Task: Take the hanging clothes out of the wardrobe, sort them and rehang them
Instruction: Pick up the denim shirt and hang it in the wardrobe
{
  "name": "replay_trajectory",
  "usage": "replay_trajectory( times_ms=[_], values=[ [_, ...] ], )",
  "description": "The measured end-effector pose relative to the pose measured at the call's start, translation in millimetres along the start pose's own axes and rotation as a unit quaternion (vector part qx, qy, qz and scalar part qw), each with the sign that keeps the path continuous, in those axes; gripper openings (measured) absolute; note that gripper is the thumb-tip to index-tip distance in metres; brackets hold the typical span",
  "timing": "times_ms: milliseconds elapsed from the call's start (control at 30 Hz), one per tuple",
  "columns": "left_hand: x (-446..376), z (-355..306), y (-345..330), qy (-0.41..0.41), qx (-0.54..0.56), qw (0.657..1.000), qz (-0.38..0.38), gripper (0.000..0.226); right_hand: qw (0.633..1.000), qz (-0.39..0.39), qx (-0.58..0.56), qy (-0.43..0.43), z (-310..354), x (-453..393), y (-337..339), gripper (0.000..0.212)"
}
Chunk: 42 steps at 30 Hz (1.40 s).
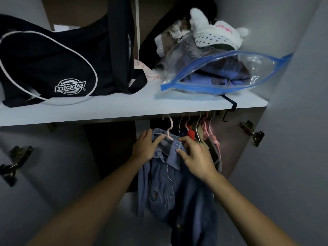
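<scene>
Gripping the denim shirt (170, 183) at its collar, left hand (144, 148) and right hand (195, 155) pinch either side; it hangs on a pink hanger (170, 128) between them, under the shelf (124, 107).

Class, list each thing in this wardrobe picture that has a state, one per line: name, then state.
Blue denim shirt: on a pale pink hanger, held at the collar.
Left hand: gripping the collar.
Right hand: pinching the collar.
Clear blue-edged zip bag: open, clothes inside.
Black Dickies bag: lying on the shelf.
</scene>
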<state>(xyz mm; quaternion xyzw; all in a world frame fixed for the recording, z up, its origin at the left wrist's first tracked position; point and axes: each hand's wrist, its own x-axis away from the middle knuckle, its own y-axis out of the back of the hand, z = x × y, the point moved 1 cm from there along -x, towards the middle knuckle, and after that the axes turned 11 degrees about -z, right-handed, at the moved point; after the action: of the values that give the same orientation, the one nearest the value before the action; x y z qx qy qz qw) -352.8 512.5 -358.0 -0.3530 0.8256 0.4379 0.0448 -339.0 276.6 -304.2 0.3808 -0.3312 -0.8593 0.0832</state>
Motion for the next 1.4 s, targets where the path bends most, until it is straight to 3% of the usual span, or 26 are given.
replay_trajectory(
  times_ms=[100, 267, 533, 733, 933, 1100, 1400],
  values=[
    [-15, 2, -16, 0.022, 0.049, 0.999, -0.008, 0.058, 0.998, -0.049, -0.023, -0.033, -6, -11, -21, 0.033],
    [-26, -5, -30, 0.03, 0.182, 0.983, 0.024, 0.099, 0.993, -0.068, -0.062, -0.07, -20, -14, -53, 0.035],
    [-59, -15, -48, 0.08, 0.084, 0.992, 0.043, 0.123, 0.989, -0.111, -0.038, -0.089, -31, -38, -71, 0.035],
    [-76, -18, -58, 0.105, 0.068, 0.99, 0.058, 0.103, 0.989, -0.104, -0.032, -0.102, -42, -55, -82, 0.033],
    [-97, -7, -77, 0.131, 0.053, 0.985, 0.102, 0.131, 0.989, -0.101, -0.009, -0.109, -55, -63, -93, 0.034],
    [-96, -15, -78, 0.114, 0.049, 0.985, 0.117, 0.107, 0.989, -0.101, 0.023, -0.109, -63, -66, -104, 0.034],
    [-109, -5, -111, 0.088, 0.043, 0.985, 0.139, 0.122, 0.986, -0.106, 0.115, -0.05, -79, -59, -110, 0.032]
  ],
)
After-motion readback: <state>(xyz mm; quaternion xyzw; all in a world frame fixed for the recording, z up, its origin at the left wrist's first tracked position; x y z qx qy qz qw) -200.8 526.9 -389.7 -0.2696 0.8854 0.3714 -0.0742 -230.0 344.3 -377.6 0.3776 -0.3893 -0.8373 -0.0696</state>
